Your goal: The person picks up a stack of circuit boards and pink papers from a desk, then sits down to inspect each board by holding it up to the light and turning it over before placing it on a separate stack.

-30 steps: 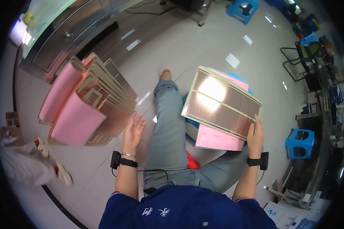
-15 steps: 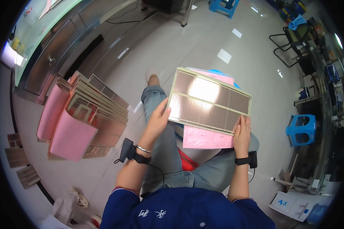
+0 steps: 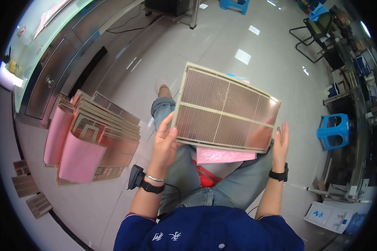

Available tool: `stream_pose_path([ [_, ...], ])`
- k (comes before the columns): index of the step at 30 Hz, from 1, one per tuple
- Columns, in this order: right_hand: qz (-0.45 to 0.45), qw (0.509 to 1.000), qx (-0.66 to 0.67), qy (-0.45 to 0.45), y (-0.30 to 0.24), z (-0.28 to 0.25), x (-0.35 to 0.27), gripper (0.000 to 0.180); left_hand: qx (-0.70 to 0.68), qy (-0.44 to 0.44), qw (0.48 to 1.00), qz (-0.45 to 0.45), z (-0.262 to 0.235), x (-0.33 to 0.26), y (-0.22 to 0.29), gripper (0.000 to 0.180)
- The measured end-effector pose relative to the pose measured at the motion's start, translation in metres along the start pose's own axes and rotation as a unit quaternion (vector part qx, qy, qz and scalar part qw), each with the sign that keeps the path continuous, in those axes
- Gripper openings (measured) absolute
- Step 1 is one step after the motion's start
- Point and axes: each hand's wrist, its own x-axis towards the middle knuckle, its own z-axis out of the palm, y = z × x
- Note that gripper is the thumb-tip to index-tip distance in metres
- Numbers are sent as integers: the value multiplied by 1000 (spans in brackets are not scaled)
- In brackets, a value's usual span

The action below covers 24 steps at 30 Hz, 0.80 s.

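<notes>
My left hand (image 3: 165,144) grips the left edge of a thin rectangular copper panel (image 3: 226,108), its thumb by the lower left corner. Fine lines cover the panel, and pale strips frame and divide it. It is tilted up above my lap. My right hand (image 3: 280,144) is upright just off the panel's right edge, fingers extended and holding nothing. Under the panel, a pink sheet (image 3: 226,155) shows over my knees; most of it is hidden. A bit of something blue peeks out past the panel's far edge.
Several similar panels (image 3: 113,121) stand in a row on the floor at left, with pink sheets (image 3: 81,161) draped between them. Smaller panels (image 3: 39,205) lie farther left. A blue stool (image 3: 333,131) and cluttered shelving are at right. A metal-fronted bench (image 3: 50,79) runs along the upper left.
The panel has risen and tilted, covering more of the pink sheet's far part. My right hand has come off its lower right edge and moved right. My left hand keeps its grip.
</notes>
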Motion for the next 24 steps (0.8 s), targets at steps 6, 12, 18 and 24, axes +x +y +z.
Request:
stream_pose_path([
  [6,147,955,259,12,-25,-24,-9,41,-24,15,1000,-8,-20,-10,12,45],
  [12,128,921,364,-51,-27,-14,-15,28,-44,19,998,48,-12,-13,24,52],
  [18,220,869,443,-3,-65,59,-39,29,-76,-21,997,17,32,-33,-9,56],
  [24,230,836,457,-198,-68,52,-49,42,-28,47,998,-37,30,-38,-6,51],
])
